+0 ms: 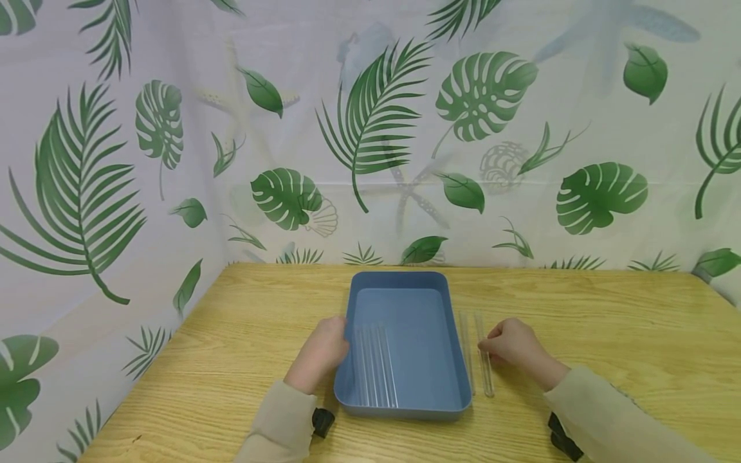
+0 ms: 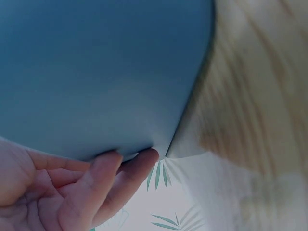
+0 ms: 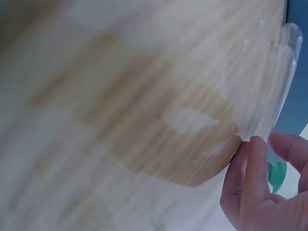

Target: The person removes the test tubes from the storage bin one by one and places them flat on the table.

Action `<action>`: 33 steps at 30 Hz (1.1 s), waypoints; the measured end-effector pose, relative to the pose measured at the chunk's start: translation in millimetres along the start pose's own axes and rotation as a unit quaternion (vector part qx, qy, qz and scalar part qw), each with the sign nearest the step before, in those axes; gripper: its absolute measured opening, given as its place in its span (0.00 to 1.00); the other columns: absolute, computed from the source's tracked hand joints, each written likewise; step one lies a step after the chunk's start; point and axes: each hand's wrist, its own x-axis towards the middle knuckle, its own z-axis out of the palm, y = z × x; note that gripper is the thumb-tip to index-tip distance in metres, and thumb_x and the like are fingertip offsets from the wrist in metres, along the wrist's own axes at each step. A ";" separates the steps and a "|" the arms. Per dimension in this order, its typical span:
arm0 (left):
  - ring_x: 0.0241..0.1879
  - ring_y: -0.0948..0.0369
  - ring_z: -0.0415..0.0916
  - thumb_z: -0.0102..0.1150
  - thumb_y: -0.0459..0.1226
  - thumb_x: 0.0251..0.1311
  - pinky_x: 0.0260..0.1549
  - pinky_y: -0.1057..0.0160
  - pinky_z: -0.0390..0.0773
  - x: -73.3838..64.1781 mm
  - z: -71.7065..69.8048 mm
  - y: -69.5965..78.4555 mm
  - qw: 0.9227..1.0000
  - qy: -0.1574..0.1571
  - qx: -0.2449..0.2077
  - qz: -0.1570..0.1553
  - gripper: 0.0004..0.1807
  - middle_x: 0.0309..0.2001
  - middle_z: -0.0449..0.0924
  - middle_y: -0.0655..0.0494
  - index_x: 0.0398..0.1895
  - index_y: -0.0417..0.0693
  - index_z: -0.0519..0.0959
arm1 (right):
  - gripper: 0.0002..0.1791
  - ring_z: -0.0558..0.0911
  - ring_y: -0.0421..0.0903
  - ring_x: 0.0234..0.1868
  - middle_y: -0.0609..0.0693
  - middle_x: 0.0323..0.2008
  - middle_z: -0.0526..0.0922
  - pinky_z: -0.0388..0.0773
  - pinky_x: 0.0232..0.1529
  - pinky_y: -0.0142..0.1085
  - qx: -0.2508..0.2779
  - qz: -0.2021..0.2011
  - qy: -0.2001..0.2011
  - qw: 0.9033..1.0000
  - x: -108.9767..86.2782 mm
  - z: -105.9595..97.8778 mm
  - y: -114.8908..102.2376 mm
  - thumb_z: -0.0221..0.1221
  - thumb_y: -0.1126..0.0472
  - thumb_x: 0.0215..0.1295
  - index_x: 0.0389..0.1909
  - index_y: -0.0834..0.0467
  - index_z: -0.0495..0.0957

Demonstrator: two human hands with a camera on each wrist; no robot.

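Observation:
A blue rectangular tray [image 1: 419, 347] lies on the wooden table, with several clear test tubes [image 1: 376, 366] side by side in its left half. My left hand [image 1: 328, 344] grips the tray's left edge; in the left wrist view bent fingers [image 2: 137, 168] touch the blue wall, and the thumb's hold is hidden. To the right of the tray, two more clear tubes stretch lengthwise on the table. My right hand [image 1: 514, 344] pinches the outer test tube [image 1: 486, 370] between thumb and fingers. The inner test tube [image 1: 466, 354] is between it and the tray. Rounded tube ends show in the right wrist view.
The wooden table [image 1: 631, 334] extends to both sides of the tray. A white cloth with green leaf prints [image 1: 399, 212] hangs behind the table and along its left side. Black wrist straps [image 1: 323, 422] are at both sleeves.

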 end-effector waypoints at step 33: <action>0.34 0.54 0.69 0.41 0.20 0.49 0.32 0.59 0.70 -1.2 0.2 0.9 1.000 0.000 -0.011 -0.006 0.21 0.49 0.71 0.36 0.50 0.25 0.69 | 0.08 0.75 0.43 0.18 0.51 0.18 0.77 0.73 0.23 0.37 -0.001 -0.004 -0.003 1.000 -1.4 0.0 -0.6 0.57 0.66 0.53 0.22 0.68 0.77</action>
